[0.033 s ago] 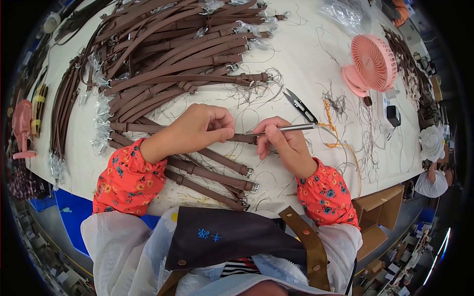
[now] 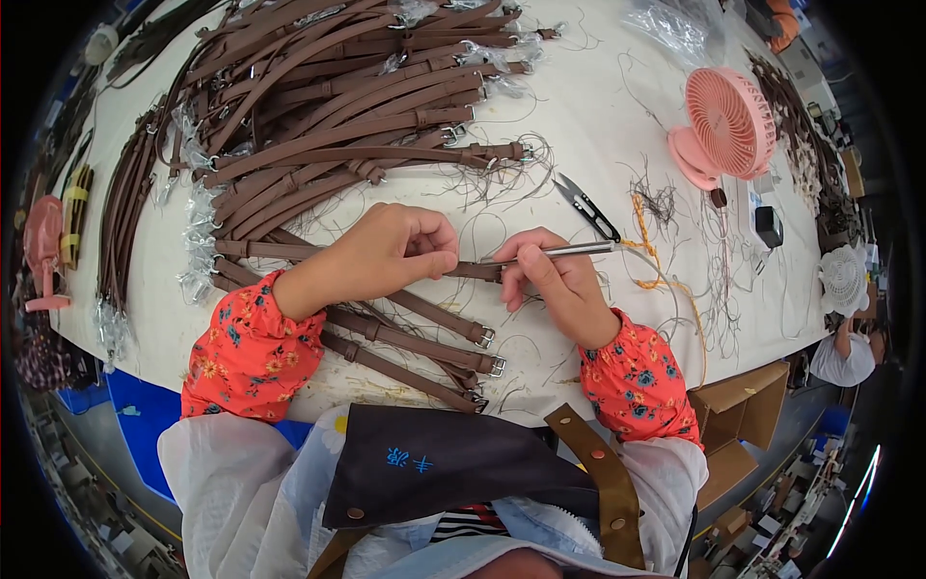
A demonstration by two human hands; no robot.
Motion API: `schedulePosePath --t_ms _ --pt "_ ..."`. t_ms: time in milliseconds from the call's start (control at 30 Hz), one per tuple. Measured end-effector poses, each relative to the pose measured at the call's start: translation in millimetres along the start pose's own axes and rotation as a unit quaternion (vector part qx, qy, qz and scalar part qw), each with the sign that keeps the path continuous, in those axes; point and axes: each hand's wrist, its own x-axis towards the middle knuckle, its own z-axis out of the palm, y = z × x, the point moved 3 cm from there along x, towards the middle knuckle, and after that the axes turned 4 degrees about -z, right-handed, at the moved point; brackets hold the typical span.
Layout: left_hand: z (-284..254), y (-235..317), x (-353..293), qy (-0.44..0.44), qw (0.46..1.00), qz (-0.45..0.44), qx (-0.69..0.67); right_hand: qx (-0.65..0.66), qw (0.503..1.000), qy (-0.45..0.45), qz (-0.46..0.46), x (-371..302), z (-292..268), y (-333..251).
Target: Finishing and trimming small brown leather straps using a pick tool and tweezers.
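Observation:
A brown buckle strap (image 2: 475,271) spans the gap between my hands over the table. My left hand (image 2: 386,253) is closed on it, thumb and index finger pinched near its buckle end. My right hand (image 2: 557,280) grips a slim metal pen-shaped tool (image 2: 579,249) with a thin cord at its rear end, its tip reaching over the strap. The right fingers also touch the strap's end, whose buckle they mostly hide. Below my hands lie several similar straps (image 2: 415,358) with silver buckles. Black thread snips (image 2: 588,206) rest just beyond my right hand.
A large pile of brown straps (image 2: 328,106) with plastic-wrapped ends fills the far left. A pink fan (image 2: 723,125) stands at the far right, near a white power box (image 2: 754,214). Loose threads and an orange cord (image 2: 640,232) lie on the white table. An open cardboard box (image 2: 743,410) stands below the right edge.

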Motion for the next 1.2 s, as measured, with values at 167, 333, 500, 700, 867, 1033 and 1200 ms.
schedulePosePath --t_ms 167,333,500,700,867,1033,1200 --pt "0.0 -1.1 0.5 0.012 0.999 0.043 0.020 -0.004 1.000 0.000 0.003 0.4 0.8 -0.5" --pt "0.2 0.4 -0.3 0.004 0.998 0.044 0.035 -0.003 1.000 -0.001 0.001 0.3 0.5 -0.7" --pt "0.4 1.1 -0.1 0.004 0.998 0.055 0.037 0.000 1.000 0.003 0.007 0.3 1.1 -0.4" --pt "0.6 9.5 -6.0 -0.022 0.998 0.044 0.047 -0.004 1.000 0.001 0.002 -0.7 1.5 -1.5" --pt "8.9 13.8 -7.2 0.033 0.993 0.077 0.083 -0.001 1.000 0.014 0.002 0.3 0.0 -0.5" --pt "31.0 18.2 -14.2 0.136 0.937 0.168 0.276 0.005 1.000 0.020 0.007 0.8 -0.6 -1.1" --pt "36.0 11.3 -11.7 0.161 0.910 0.200 0.326 0.006 1.000 0.022 0.013 0.9 0.0 -1.2"
